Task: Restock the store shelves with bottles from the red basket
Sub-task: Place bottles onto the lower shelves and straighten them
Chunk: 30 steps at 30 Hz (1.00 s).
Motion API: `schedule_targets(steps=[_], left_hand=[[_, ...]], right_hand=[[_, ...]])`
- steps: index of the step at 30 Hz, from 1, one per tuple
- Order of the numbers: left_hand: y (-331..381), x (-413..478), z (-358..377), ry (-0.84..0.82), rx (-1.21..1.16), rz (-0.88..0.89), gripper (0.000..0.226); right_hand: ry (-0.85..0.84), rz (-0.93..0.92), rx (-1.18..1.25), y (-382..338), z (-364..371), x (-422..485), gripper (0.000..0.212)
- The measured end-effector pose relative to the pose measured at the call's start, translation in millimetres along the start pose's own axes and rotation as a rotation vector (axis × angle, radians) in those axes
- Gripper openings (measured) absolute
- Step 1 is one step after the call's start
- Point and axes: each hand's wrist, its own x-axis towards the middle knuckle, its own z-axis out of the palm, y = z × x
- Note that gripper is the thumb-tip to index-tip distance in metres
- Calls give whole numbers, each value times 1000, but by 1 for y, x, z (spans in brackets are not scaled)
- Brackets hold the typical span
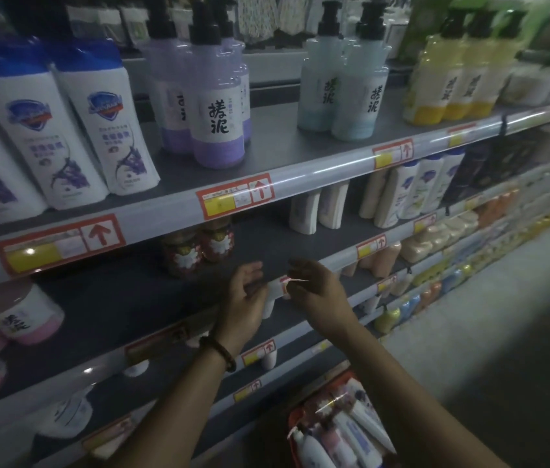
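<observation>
Nearest, low on the right, the red basket [295,417] sits at the foot of the shelving, packed with white and pink bottles [344,437] lying on their sides. Beside it a grey floor [503,332] runs away to the right down a dim aisle.

Above the basket both forearms reach to the front rail of the middle shelf [152,298], a dark board. The left hand [245,298], with a bead bracelet [219,352] at the wrist, has its fingers curled by a small white piece on the rail; I cannot tell whether its grip holds it. The right hand [317,292] has its grip pinched on a white-and-red price label [285,284] at the same spot.

Behind the hands stand two dark red jars [196,251]; a pink-based tub [23,315] lies at the left.

Farther up, the top shelf [267,153] carries blue-capped white bottles [64,130], lilac pump bottles [216,113], pale blue pump bottles [351,96] and yellow pump bottles [452,79], left to right.
</observation>
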Motion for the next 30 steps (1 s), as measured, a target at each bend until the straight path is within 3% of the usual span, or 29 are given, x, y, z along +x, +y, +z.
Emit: schedule_targets(steps=[10,21,30], left_hand=[[-20,-24,16,-149,24,-22,31],[-6,-6,58,-222,114,27,28],[10,33,121,-135,80,26,30]], right_hand=[[44,86,-48,1,-20,-31,41],[56,51,-27,4,-54,-12,41],[27,4,-5,30,-111,38,41]])
